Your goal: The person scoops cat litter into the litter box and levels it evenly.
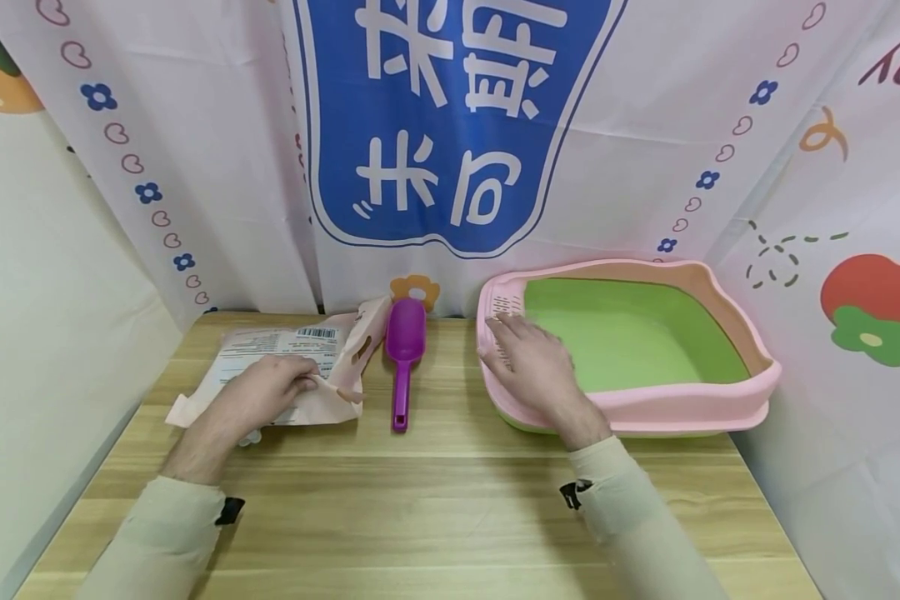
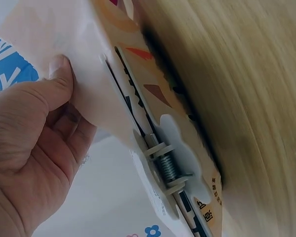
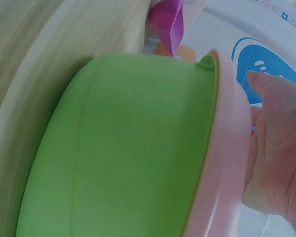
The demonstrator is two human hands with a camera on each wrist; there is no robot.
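A pale pink plastic bag [image 1: 345,400] with a printed label and barcode lies on the left of the table. My left hand [image 1: 258,392] pinches the bag's edge, and the left wrist view shows the thumb [image 2: 61,79] against the film. A pale spring clip [image 2: 168,165] with a scalloped outline sits on the bag's seam. On the right stands a green litter box with a pink rim [image 1: 690,404]. My right hand [image 1: 532,367] rests on the slotted left end of that rim, fingers extended. The box's green tray bottom [image 1: 622,333] shows bare.
Between bag and box, a purple scoop [image 1: 403,342] lies with its handle toward me. The wooden table [image 1: 420,517] ends at a printed cloth backdrop [image 1: 607,200] behind. White side cloths [image 1: 855,450] flank it.
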